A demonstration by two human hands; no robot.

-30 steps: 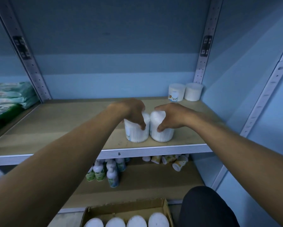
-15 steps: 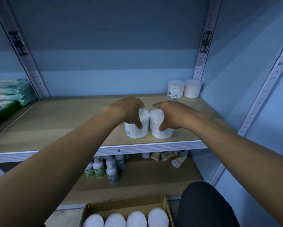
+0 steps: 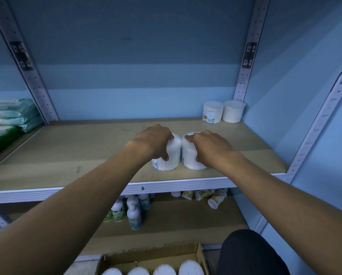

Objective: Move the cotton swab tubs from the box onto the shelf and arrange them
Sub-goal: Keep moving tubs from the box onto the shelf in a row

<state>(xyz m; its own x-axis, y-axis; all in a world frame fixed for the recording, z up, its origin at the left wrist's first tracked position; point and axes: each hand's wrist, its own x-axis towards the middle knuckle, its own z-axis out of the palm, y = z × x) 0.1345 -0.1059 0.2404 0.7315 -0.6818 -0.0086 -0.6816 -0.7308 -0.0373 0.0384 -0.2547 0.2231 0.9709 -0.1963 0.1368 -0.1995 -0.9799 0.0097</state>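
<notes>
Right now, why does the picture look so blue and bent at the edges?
Head view: dim, bluish light throughout, no glare; the wide lens bows the shelf uprights outward. The left hand and right hand, each gripping a cotton swab tub, look slightly soft, and the box is cut off at the bottom edge.

The shelf [image 3: 71, 153] board looks like matt wood with a ribbed metal front edge; the tubs [image 3: 213, 113] are translucent plastic, the box [image 3: 199, 253] brown cardboard.
</notes>
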